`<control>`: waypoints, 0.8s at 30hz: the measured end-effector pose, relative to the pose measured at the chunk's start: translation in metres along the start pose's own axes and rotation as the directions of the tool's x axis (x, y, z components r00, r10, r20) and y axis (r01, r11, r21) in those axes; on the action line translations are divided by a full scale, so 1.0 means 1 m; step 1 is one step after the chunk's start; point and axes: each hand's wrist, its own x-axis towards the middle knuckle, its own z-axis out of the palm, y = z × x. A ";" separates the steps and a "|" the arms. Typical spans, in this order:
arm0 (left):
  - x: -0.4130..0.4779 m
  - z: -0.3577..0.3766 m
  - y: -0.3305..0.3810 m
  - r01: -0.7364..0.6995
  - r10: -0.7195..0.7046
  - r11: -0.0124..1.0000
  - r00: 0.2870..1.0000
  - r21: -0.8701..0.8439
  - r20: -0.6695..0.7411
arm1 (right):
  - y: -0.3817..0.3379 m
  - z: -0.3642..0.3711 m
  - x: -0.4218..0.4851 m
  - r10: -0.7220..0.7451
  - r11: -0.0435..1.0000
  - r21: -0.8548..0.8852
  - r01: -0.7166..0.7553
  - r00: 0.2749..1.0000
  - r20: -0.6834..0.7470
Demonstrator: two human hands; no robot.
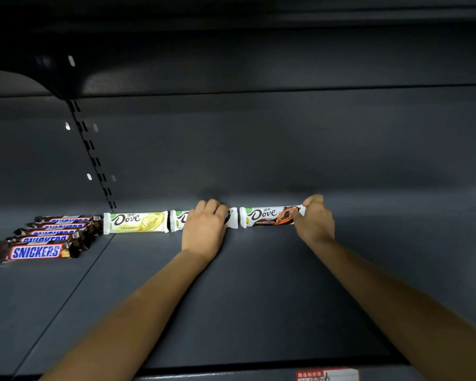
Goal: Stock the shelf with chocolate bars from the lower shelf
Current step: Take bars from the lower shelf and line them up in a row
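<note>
So the three Dove bars are going down end to end along the back of the dark metal shelf [259,298], labels facing out, which I'd guess is so the front edge fills up later and shoppers can read the names. The left hand [205,226] lies palm-down over the middle Dove bar [232,217], fingers curled over its far edge, probably nudging it square with the pale yellow Dove bar [136,221] just beside it. The right hand [313,221] pinches the crimped right end of the brown-and-orange Dove bar [267,215] between thumb and fingers. That's a sensible grip, since the flat seal gives you something to steer by without squashing the chocolate.

The wrappers look like glossy, slippery film with zigzag-cut ends, so they should slide easily on that smooth painted steel. Over on the left section, a row of Snickers bars [36,251] sits side by side, shiny brown wrappers. The slotted upright [94,160] divides the two bays.
</note>
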 end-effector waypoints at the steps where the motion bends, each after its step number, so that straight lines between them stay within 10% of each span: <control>1: 0.000 0.000 0.000 -0.001 0.001 1.000 1.000 -0.001 0.000 | 0.001 0.000 0.000 -0.001 1.000 0.003 0.001 1.000 -0.003; 14: -0.013 -0.016 0.017 0.013 -0.012 1.000 0.998 -0.021 0.059 | 0.000 -0.007 -0.023 -0.211 0.961 -0.211 0.181 0.969 -0.128; 24: -0.048 -0.074 0.042 0.000 0.004 1.000 0.984 -0.023 0.180 | -0.027 -0.025 -0.090 -0.322 0.829 -0.457 0.323 0.943 0.084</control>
